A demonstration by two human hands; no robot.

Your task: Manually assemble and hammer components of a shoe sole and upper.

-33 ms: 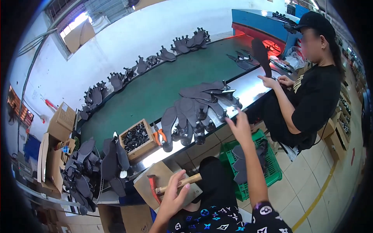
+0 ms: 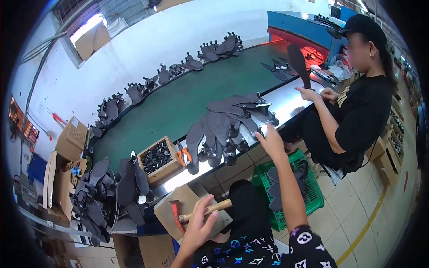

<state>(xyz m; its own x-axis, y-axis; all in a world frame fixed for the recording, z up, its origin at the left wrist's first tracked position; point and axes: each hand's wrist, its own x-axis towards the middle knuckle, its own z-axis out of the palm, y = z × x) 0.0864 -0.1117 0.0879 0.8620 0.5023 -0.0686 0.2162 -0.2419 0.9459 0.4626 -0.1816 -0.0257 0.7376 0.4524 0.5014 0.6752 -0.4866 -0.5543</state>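
My left hand [image 2: 199,225] is closed around the wooden handle of a hammer [image 2: 220,206]. Its red head lies over a flat tan board [image 2: 172,201] by my lap. Out to the right, my right hand [image 2: 271,142] reaches toward the near end of a pile of dark grey sandal soles [image 2: 218,125] with black straps. Thumb and forefinger are spread apart beside the closest strap; whether they touch it I cannot make out. Left of the pile, orange-handled pliers [image 2: 184,157] lean by a wooden box [image 2: 154,175] of small black pieces.
A green-topped bench [image 2: 178,102] carries more soles along the wall. Soles are heaped at the left [image 2: 94,192]. A green crate [image 2: 313,203] with soles stands right of my legs. A co-worker [image 2: 362,98] at the right holds a sole [image 2: 298,62].
My right hand has shifted slightly left, and its thumb is nearer the closest strap. My left hand and the hammer stay put.
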